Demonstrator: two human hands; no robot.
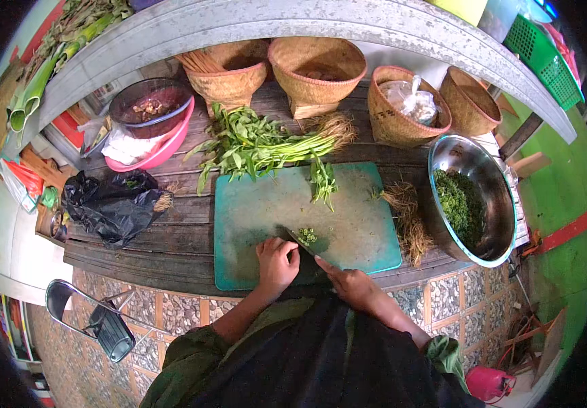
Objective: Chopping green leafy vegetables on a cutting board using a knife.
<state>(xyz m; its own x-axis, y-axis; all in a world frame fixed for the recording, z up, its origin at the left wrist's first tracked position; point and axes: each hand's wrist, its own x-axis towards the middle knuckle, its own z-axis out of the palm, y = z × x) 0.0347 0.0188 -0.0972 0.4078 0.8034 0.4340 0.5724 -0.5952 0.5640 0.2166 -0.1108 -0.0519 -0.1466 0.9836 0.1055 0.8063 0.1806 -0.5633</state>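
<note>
A green-rimmed cutting board [273, 204] lies on the wooden table. My right hand [353, 287] grips a knife [301, 244], its blade angled up and left across the board. Beside the blade sits a small heap of chopped green pieces [307, 236]. My left hand [277, 262] rests on the board just left of the blade with curled fingers; whether it holds anything is hidden. Rooted leafy greens [258, 143] lie across the board's far edge, and a loose sprig [323, 181] hangs onto it. Cut-off roots [413, 229] lie right of the board, near a steel bowl [497, 204] with chopped greens.
Woven baskets [316, 66] stand along the back. A pink basin [181, 148] with a dark bowl [150, 104] is at the back left, and a black plastic bag [115, 209] lies nearer. A metal beam [293, 20] crosses above. A folding chair [112, 331] stands on the floor at left.
</note>
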